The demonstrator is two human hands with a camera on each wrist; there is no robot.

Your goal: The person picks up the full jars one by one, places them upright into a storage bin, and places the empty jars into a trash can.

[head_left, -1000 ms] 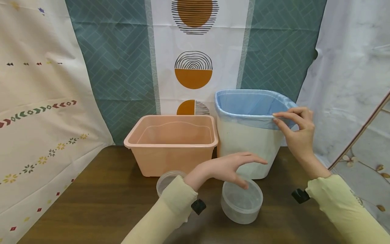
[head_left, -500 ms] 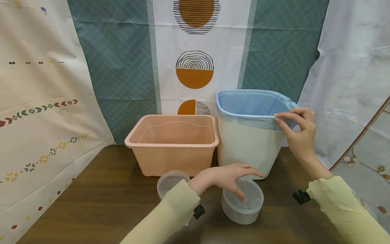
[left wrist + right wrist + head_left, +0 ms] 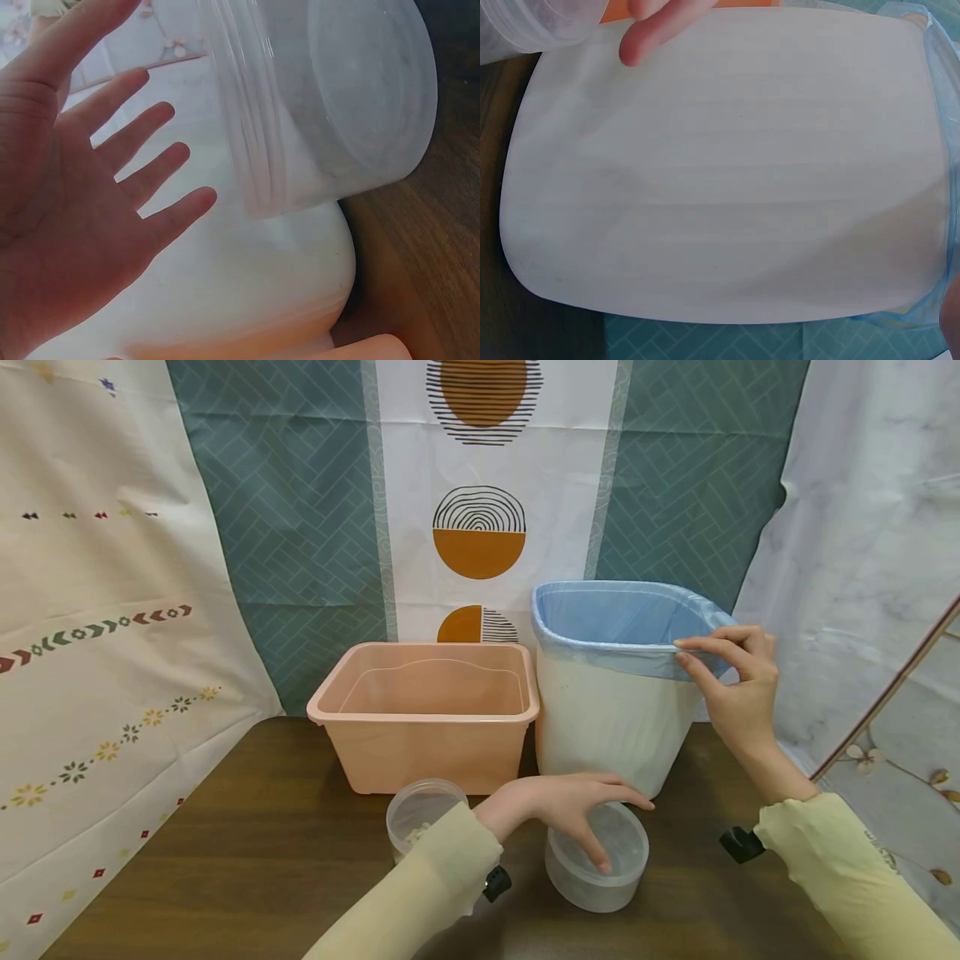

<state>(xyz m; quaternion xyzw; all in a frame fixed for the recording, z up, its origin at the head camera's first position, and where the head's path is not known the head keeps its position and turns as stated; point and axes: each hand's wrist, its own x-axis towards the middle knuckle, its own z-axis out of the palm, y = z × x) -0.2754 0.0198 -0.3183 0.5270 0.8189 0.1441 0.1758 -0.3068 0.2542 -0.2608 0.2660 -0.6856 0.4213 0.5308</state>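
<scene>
Two clear round tubs sit at the near edge of the brown table [image 3: 225, 860]. The lidded tub [image 3: 596, 868] lies at 6 o'clock of the white bin [image 3: 611, 735]; the left hand [image 3: 570, 806] hovers over its lid, fingers spread and straight, gripping nothing; contact with the lid cannot be told. The second tub [image 3: 420, 814], at 9 o'clock of the first, is partly hidden by the left sleeve. The right hand [image 3: 738, 685] pinches the blue liner [image 3: 600, 614] at the bin's rim, 3 o'clock side. A peach basin [image 3: 427, 727] stands just beside the bin at 9 o'clock. Patterned cloths hang behind.
</scene>
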